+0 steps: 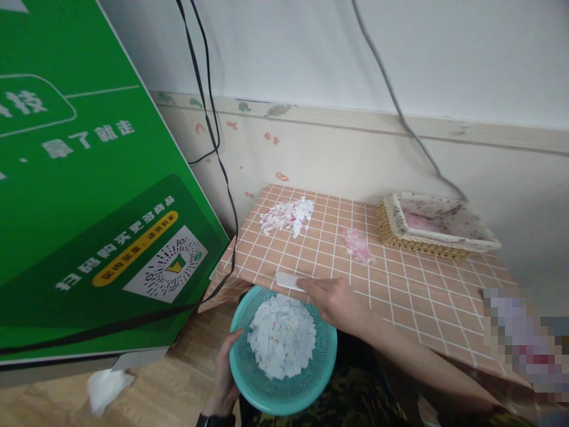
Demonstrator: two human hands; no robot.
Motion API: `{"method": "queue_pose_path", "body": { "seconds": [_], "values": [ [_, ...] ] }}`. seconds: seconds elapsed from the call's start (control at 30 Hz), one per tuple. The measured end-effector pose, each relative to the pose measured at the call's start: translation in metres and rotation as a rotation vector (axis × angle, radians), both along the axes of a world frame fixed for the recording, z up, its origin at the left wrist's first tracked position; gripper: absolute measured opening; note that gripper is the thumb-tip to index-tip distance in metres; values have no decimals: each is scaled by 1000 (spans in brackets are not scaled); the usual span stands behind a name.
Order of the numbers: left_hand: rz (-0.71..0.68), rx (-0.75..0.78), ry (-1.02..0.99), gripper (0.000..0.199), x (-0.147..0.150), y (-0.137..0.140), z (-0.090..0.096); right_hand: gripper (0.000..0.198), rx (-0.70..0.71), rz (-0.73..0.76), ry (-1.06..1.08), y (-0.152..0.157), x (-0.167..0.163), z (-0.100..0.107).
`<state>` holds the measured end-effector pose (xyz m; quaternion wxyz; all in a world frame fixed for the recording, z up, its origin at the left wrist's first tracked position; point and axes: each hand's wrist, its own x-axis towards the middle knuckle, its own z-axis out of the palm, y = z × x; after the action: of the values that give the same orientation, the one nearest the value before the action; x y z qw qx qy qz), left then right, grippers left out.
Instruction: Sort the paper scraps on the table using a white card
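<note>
My left hand grips the left rim of a teal plastic colander, thumb over the edge. Inside the colander lies a heap of small white paper scraps. Above its far rim, my right hand pinches a flat white rectangular piece at the table's front edge; its exact kind is not clear. Farther back on the table are a pile of white and pink paper scraps and a smaller patch of pink scraps.
A lined wicker basket with something pink inside stands at the table's back right. The table has a brown checked cloth. At left rises a large green cabinet, with a black cable hanging before it. A white crumpled item lies on the floor.
</note>
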<state>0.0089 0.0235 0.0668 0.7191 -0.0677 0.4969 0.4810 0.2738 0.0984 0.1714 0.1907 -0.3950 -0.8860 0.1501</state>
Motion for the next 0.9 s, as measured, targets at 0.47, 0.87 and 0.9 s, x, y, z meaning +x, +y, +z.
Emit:
{"method": "queue_pose_path", "body": {
  "seconds": [0.47,0.87,0.9],
  "values": [
    [29,-42,36,13,-5,-4,-16,31,171,-632,-116,82,38,9],
    [61,-47,199,18,9,-10,-42,29,94,-619,-235,115,42,20],
    [54,-42,183,18,8,-10,-45,27,87,-601,-224,115,44,23]
  ]
}}
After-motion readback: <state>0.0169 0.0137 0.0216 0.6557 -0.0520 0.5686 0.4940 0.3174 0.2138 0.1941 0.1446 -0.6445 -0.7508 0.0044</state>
